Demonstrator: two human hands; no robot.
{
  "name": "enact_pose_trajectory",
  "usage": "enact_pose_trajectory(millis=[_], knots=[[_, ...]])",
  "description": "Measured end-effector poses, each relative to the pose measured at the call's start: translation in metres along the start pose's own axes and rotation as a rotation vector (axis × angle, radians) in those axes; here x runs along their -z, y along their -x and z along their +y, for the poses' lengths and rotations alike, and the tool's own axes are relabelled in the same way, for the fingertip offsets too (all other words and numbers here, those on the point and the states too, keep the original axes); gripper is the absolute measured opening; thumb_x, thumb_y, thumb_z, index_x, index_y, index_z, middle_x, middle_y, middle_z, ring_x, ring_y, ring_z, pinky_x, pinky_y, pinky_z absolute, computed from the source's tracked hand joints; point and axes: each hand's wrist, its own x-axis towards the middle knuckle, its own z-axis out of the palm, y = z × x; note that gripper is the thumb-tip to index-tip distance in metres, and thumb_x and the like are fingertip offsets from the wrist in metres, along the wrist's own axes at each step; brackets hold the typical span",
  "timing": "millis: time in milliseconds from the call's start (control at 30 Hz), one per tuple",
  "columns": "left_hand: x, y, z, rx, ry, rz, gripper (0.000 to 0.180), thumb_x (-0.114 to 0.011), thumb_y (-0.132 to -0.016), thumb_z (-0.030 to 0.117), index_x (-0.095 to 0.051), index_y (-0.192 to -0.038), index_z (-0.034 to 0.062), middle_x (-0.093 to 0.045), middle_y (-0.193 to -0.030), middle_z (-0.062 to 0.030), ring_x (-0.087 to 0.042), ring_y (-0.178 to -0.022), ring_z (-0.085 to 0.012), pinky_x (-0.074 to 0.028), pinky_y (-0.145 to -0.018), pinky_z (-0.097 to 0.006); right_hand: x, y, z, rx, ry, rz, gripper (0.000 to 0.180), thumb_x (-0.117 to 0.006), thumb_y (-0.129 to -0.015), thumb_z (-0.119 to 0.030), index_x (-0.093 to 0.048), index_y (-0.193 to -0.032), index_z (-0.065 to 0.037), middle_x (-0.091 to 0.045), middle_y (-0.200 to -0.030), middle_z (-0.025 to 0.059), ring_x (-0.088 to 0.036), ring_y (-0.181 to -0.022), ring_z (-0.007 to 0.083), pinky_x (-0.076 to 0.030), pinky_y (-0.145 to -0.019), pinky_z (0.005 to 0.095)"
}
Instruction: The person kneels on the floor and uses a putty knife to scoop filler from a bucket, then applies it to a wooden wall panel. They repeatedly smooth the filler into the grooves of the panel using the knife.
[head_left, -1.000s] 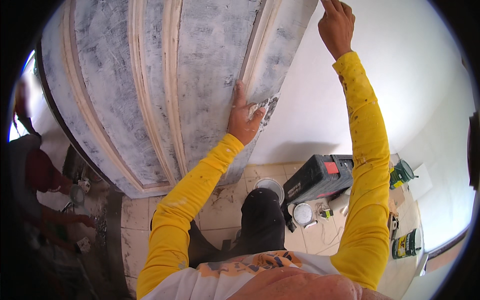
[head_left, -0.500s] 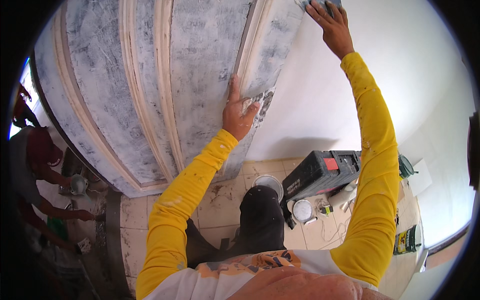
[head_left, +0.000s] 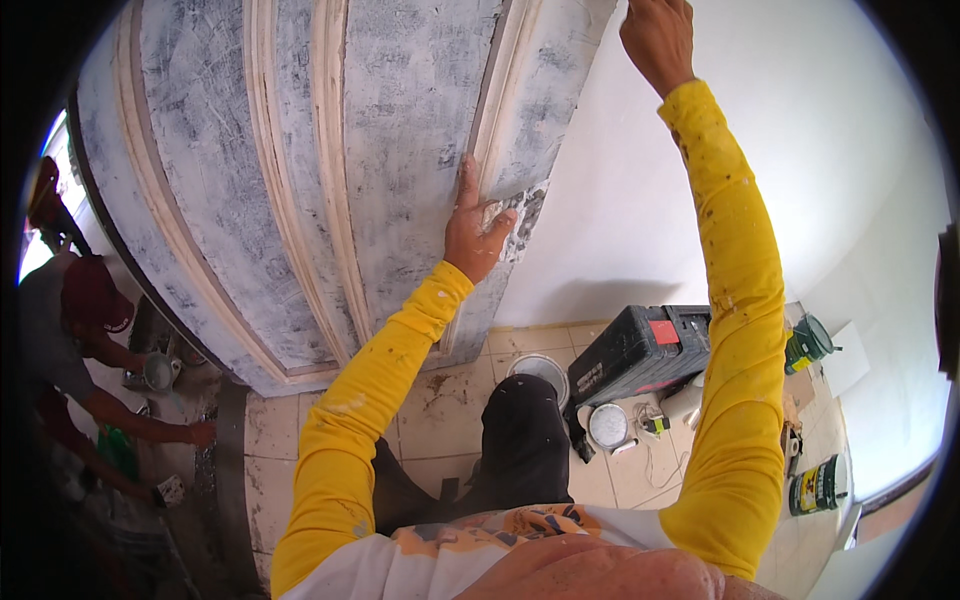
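Observation:
My left hand (head_left: 478,235) is against a large panel (head_left: 400,150) smeared grey and white, its index finger stretched along a pale wooden moulding (head_left: 503,85). Between its thumb and other fingers it grips a flat plate smeared with putty (head_left: 527,220), close to the panel's right edge. White putty sticks to the thumb and fingers. High up, beyond that edge, my right hand (head_left: 662,45) is closed in front of the white wall. The upper border cuts off its fingertips; the flat scraper seen in it earlier is out of view now.
A black tool case (head_left: 640,350) stands on the tiled floor beside a white-rimmed bucket (head_left: 540,370) and a tub of white paste (head_left: 608,427). Green buckets (head_left: 815,485) stand further right. At left, a person in a cap (head_left: 95,295) holds a small pot (head_left: 158,372); another person (head_left: 55,205) is behind.
My right hand has moved up and slightly left, carrying the scraper out of view. My left hand stays in place on the panel. The co-worker's arm at left has shifted slightly.

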Motion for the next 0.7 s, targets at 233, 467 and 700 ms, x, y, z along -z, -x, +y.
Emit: enact_pose_trajectory(millis=[233,467,700], knots=[[0.0,0.002,0.0,-0.024,0.045,0.038,0.087,-0.065,-0.094,0.027,-0.016,-0.157,-0.0064,-0.016,-0.165,-0.0276,-0.022,-0.152,-0.0384,-0.025,-0.121,-0.036,-0.016,0.027,-0.028,-0.07,-0.022,-0.177,0.062,-0.05,-0.082,0.006,-0.055,-0.141,-0.012,-0.057,-0.144,0.0092,-0.049,-0.129,0.0364,-0.04,-0.107,0.0483],[0.003,0.0,-0.002,-0.023,0.02,-0.003,0.089,-0.065,-0.095,0.024,-0.009,-0.16,-0.0015,-0.017,-0.164,-0.0284,-0.026,-0.15,-0.0372,-0.026,-0.12,-0.036,0.018,0.126,-0.002,0.233,0.113,-0.396,0.08,-0.056,-0.08,0.011,-0.05,-0.147,-0.033,-0.051,-0.15,-0.0114,-0.049,-0.131,0.0228,-0.035,-0.114,0.0404],[0.003,0.001,0.002,0.007,0.036,-0.021,0.09,-0.065,-0.096,0.017,-0.005,-0.161,0.0006,-0.017,-0.165,-0.027,-0.023,-0.152,-0.0311,-0.022,-0.121,-0.034,0.021,0.059,0.046,0.409,0.304,-0.176,0.088,-0.062,-0.078,0.01,-0.04,-0.153,-0.031,-0.046,-0.154,-0.0093,-0.048,-0.129,0.0241,-0.039,-0.11,0.0392]])
